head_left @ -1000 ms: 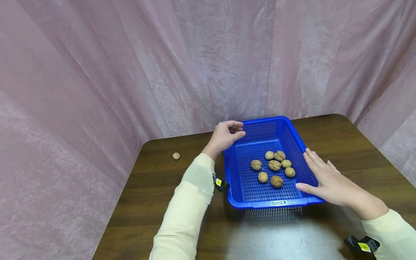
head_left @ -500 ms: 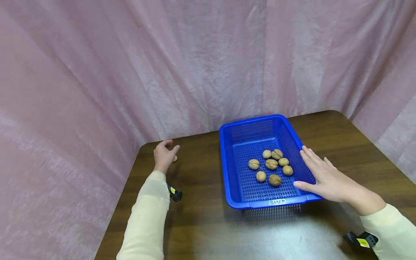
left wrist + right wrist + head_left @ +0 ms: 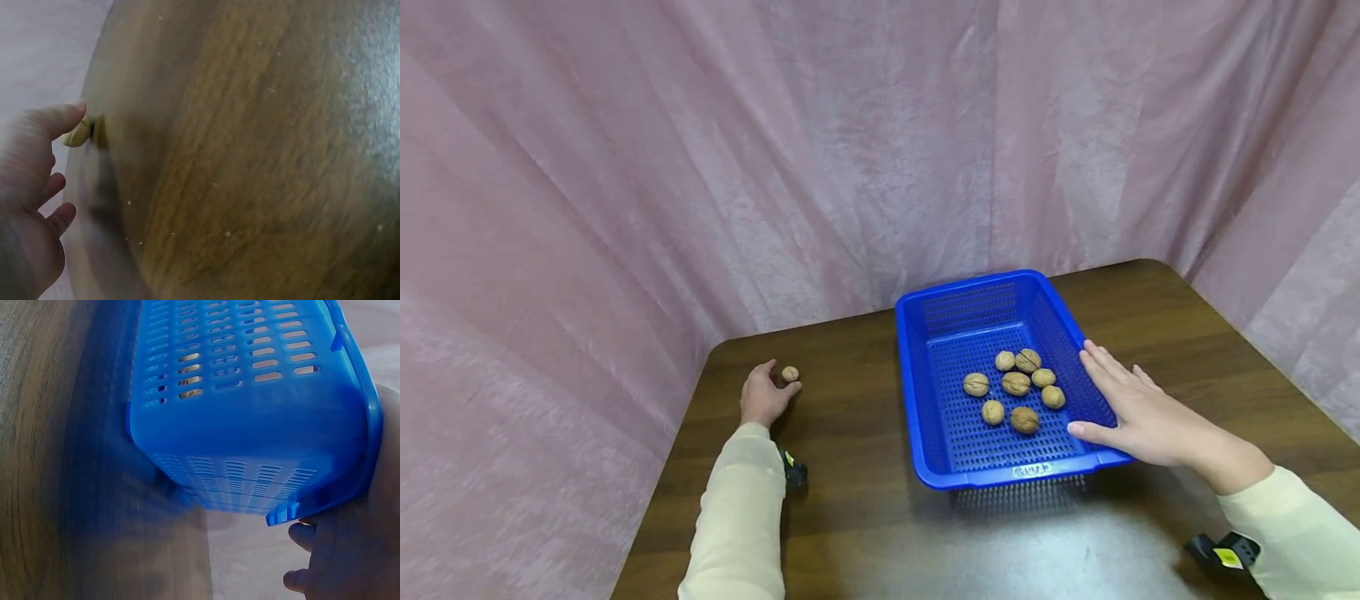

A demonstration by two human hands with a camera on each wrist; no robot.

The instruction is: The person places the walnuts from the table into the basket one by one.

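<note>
At the table's far left lies a single walnut [image 3: 790, 374]. My left hand [image 3: 765, 396] is right beside it, thumb and fingers spread on either side. In the left wrist view the thumb partly covers that walnut [image 3: 76, 134], and whether they touch I cannot tell. A blue perforated plastic basket [image 3: 917, 417] stands on the table with several walnuts [image 3: 1016, 383] spread over its floor. On its right rim rests my right hand [image 3: 1142, 417], fingers straight and thumb reaching over the inside. The right wrist view shows this hand [image 3: 340, 556] against the basket's rim [image 3: 369, 425].
The brown wooden table [image 3: 850, 433] has rounded far corners. Behind it hangs a pink velvet curtain [image 3: 865, 150], close to the far edge. Between the lone walnut and the basket is a stretch of bare wood.
My left hand has moved from above the basket's left rim leftward to the lone walnut, then lowered beside it. My right hand has stayed on the rim. The head view has shifted slightly.
</note>
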